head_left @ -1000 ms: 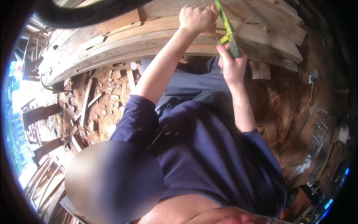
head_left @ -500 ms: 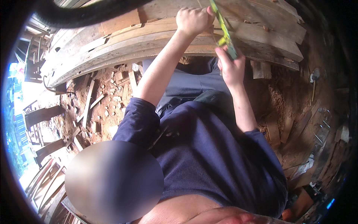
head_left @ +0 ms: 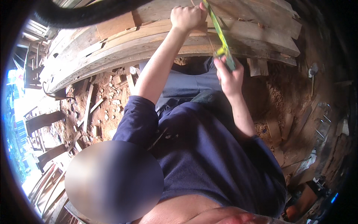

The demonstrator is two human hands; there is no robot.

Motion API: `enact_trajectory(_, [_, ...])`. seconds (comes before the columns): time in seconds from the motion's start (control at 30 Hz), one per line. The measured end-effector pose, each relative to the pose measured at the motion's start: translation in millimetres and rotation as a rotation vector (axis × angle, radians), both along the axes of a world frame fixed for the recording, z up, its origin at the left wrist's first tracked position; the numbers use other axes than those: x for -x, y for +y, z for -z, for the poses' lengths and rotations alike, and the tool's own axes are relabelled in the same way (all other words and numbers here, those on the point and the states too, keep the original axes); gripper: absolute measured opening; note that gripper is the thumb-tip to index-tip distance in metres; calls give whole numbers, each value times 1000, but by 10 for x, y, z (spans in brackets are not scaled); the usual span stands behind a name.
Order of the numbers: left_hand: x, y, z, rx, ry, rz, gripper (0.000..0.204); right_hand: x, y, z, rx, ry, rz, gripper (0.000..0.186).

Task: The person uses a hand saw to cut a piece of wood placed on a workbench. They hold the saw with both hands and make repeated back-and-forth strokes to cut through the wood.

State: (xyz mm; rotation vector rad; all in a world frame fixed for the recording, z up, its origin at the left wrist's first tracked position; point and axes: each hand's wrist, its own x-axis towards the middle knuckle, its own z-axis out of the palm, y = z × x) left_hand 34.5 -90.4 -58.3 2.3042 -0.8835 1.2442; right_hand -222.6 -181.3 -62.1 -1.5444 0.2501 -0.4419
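My left hand [head_left: 185, 18] is closed at the top of the view, over a stack of wooden planks [head_left: 253, 41], beside the far end of a long yellow-and-green hand tool [head_left: 220, 35], apparently a saw; what its fingers hold is not clear. My right hand [head_left: 230, 76] is closed on the tool's green handle, just below the planks' near edge and above my dark trousers. A thin light brown strip [head_left: 211, 44] runs alongside the tool, from near my left hand toward my right.
Wood offcuts [head_left: 108, 104] lie scattered on the brown ground at left, with leaning boards and lengths [head_left: 48, 119] beyond. At right are metal pieces [head_left: 322, 123] and a long-handled object [head_left: 312, 84]. A black curved object [head_left: 82, 15] crosses the upper left.
My right hand and the yellow-and-green tool have moved down toward my body. My left hand has shifted slightly left and stays closed.
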Motion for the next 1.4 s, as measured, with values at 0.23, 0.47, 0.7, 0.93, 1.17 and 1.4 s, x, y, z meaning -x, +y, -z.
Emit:
enact_trajectory(0.23, [-114,14,-2,-78,-18,-72,56,-531,100,52,78,-90,-10,23])
enact_trajectory(0.47, [-148,-63,-4,-61,133,-29,58,349,129,168,-41,-105,-26,22])
enact_trajectory(0.7, [-46,57,-106,-31,165,-69,52,72,42,-49,121,51,-27,23])
enact_trajectory(0.93, [-178,52,-97,-129,163,-141,59,422,122,-59,-28,19,-44,20])
enact_trajectory(1.17, [18,26,-115,-137,227,-44,53,280,-33,-39,18,33,0,21])
enact_trajectory(1.4, [27,22,-184,-156,373,-78,56,-153,50,-73,40,39,3,27])
